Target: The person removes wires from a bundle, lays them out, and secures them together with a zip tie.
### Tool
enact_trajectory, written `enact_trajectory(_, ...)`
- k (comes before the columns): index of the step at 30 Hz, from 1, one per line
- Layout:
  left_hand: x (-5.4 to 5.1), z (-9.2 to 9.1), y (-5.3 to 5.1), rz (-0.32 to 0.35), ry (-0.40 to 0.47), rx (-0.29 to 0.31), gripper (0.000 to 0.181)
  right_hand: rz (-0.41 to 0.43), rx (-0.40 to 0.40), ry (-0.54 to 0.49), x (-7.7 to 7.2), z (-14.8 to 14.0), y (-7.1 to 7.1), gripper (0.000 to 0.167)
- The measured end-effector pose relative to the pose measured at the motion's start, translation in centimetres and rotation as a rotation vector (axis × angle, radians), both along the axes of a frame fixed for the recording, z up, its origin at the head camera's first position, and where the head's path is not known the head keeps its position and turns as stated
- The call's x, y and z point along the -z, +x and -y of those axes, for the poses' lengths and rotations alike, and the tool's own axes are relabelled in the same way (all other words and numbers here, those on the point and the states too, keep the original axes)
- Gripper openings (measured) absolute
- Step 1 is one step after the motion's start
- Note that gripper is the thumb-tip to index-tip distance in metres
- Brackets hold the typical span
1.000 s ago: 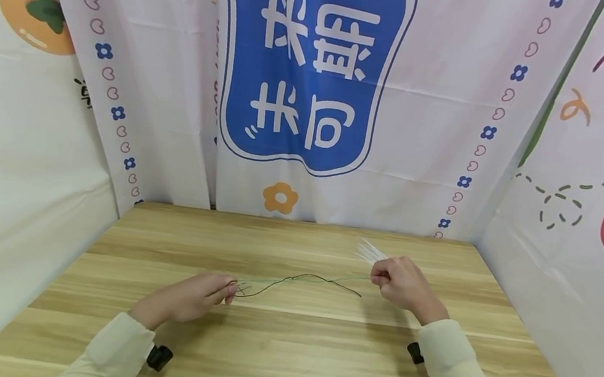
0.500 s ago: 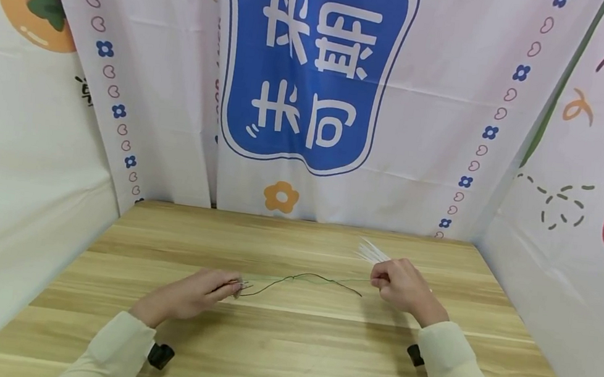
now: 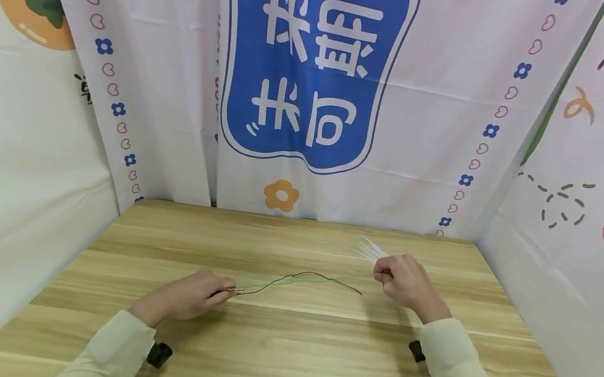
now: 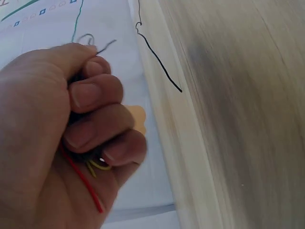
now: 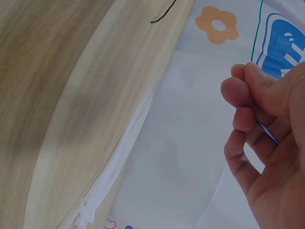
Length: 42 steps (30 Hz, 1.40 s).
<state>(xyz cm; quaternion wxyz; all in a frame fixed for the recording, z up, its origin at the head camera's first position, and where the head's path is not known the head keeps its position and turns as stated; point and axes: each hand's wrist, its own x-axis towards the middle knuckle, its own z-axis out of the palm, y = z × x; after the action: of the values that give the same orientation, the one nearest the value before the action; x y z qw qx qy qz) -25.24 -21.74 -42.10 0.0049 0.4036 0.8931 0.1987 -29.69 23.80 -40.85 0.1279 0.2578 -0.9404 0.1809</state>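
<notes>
While your left hand [image 3: 186, 293] curls its fingers round a wire bundle [image 4: 85, 179], your right hand [image 3: 407, 284] pinches a green wire [image 4: 78, 19] running between them over the surface [image 3: 289, 349], alongside a loose-ended black wire [image 4: 162, 65], near white strips [image 5: 114, 167].

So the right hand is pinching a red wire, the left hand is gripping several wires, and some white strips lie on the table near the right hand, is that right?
Not quite: the right hand is pinching a green wire, not a red one, as the right wrist view shows. The left hand does grip several wires, and white strips lie nearby on the table.
</notes>
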Motion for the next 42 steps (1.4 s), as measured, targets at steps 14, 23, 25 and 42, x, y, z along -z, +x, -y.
enact_trajectory(14,-0.4,0.0,-0.2,0.035,-0.177,-0.123,0.028,-0.038,0.015,0.045,-0.1,0.9,-0.2,0.019)
enact_trajectory(23,-0.3,0.5,-0.4,0.024,-0.141,-0.085,0.031,-0.013,0.022,0.061,0.4,0.7,-0.5,0.02)
enact_trajectory(25,-0.3,0.5,-0.4,0.015,-0.162,-0.09,0.029,-0.013,0.027,0.068,0.5,0.8,-0.6,0.02)
enact_trajectory(42,-0.4,1.5,-0.1,0.003,-0.16,-0.12,0.029,-0.021,0.055,0.073,0.4,0.8,-0.7,0.022)
